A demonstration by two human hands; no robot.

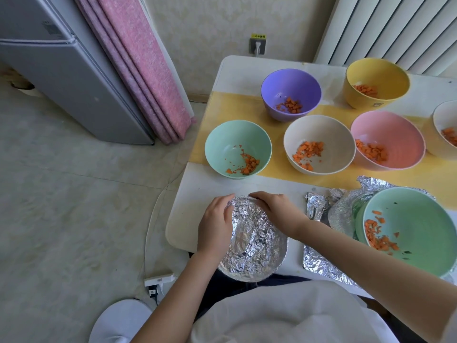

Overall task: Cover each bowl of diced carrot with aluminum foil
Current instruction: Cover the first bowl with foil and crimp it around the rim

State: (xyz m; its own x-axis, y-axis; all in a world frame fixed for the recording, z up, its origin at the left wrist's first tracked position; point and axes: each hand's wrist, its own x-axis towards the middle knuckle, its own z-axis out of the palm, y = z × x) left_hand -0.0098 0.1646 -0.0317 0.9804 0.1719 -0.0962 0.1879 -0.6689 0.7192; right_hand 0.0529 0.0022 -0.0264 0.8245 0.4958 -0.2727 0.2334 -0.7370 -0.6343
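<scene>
From the head view, we had both grips closed round the foil-covered bowl (pixel 257 251). Our left hand (pixel 215 226) curled over its left rim and our right hand (pixel 274 211) over the far rim. The uncovered large green bowl (pixel 420 214) sat on loose foil (pixel 319 266) to the right of the grips, nearer the right hand.

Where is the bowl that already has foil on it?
On the white table, look at the near left corner, this side of the yellow runner. The foil-covered bowl is there, its rim gripped by the left hand and right hand. Its top alone is crinkled silver; the others show carrot.
</scene>
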